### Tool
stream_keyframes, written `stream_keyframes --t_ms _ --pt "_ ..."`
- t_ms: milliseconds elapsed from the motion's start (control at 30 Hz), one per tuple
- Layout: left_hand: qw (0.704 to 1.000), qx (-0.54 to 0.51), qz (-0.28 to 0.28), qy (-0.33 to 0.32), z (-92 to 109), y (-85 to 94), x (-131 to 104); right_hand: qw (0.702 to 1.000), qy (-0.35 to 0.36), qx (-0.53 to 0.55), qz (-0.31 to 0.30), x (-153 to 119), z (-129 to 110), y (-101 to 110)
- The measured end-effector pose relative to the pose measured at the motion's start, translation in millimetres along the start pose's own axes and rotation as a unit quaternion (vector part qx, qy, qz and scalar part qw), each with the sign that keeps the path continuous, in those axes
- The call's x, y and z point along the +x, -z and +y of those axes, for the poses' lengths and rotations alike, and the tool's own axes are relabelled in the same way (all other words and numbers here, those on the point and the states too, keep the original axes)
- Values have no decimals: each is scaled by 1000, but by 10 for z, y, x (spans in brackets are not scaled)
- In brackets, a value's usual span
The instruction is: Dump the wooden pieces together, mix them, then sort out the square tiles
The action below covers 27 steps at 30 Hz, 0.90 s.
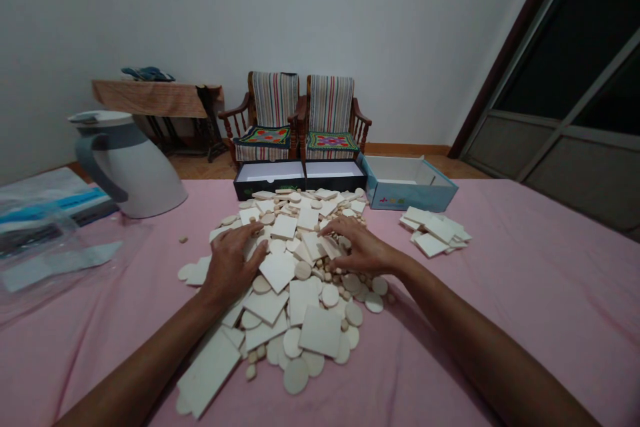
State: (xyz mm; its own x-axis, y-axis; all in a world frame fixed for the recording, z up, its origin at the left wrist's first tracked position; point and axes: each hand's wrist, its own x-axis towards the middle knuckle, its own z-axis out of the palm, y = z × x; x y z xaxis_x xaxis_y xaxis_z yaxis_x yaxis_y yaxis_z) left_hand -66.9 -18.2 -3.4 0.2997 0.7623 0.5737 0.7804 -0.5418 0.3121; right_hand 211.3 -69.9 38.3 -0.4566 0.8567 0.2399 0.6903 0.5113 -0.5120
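A heap of pale wooden pieces (320,330) spreads over the pink cloth, with squares, round discs and small beads mixed together. My left hand (230,263) rests at the heap's left side, thumb and fingers apart, with nothing visibly gripped. On the other side, my right hand (360,247) has its thumb and fingers around a tilted wooden square (329,247). Small wooden beads (345,280) lie beneath that hand. Between the hands are more flat pieces, among them a wooden square (278,271) near my left thumb.
Two open black boxes (270,177) and an open light-blue box (413,193) stand behind the heap. To the right is a separate pile of wooden squares (435,230). A white jug (145,177) and clear plastic packaging (45,240) are at left. Two chairs stand beyond.
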Motion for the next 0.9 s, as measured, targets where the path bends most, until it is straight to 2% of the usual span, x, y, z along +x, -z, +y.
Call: stream_keyframes --t_ms 67,133,200,267,300,400,467,500,533,567,633,667,733,833,900 --pt "1000 -5 1 2 7 4 3 996 10 88 27 -39 49 55" --pt "1000 -6 1 1 9 7 4 986 -12 152 62 -97 137 144" --pt "1000 -4 0 0 5 7 3 982 -69 138 110 -185 270 271" --pt "1000 -2 -2 -2 -2 6 1 974 -158 35 158 -308 437 424" --pt "1000 -2 -2 -3 -5 5 0 960 -215 -40 176 -379 526 500" --pt "1000 0 -1 -3 -9 3 2 882 -353 -245 192 -587 762 675" --pt "1000 1 0 -3 -11 2 4 836 -391 -320 214 -666 853 710" --pt "1000 1 0 -3 -12 1 5 828 -388 -334 230 -674 868 697" --pt "1000 0 0 -3 -13 1 6 832 -370 -333 242 -658 862 663" --pt "1000 0 0 -5 -14 1 6 851 -339 -317 247 -621 834 609" --pt "1000 -1 -2 -6 -17 1 5 911 -247 -239 226 -492 717 454" --pt "1000 0 -2 -7 -17 1 3 943 -191 -185 199 -411 635 362" --pt "1000 3 -1 -8 -16 1 1 981 -93 -89 146 -241 447 175" --pt "1000 9 -1 -6 -11 -1 -3 997 31 -44 61 -20 178 -40" --pt "1000 8 -2 -7 -11 -3 -5 997 62 -54 13 85 50 -118"
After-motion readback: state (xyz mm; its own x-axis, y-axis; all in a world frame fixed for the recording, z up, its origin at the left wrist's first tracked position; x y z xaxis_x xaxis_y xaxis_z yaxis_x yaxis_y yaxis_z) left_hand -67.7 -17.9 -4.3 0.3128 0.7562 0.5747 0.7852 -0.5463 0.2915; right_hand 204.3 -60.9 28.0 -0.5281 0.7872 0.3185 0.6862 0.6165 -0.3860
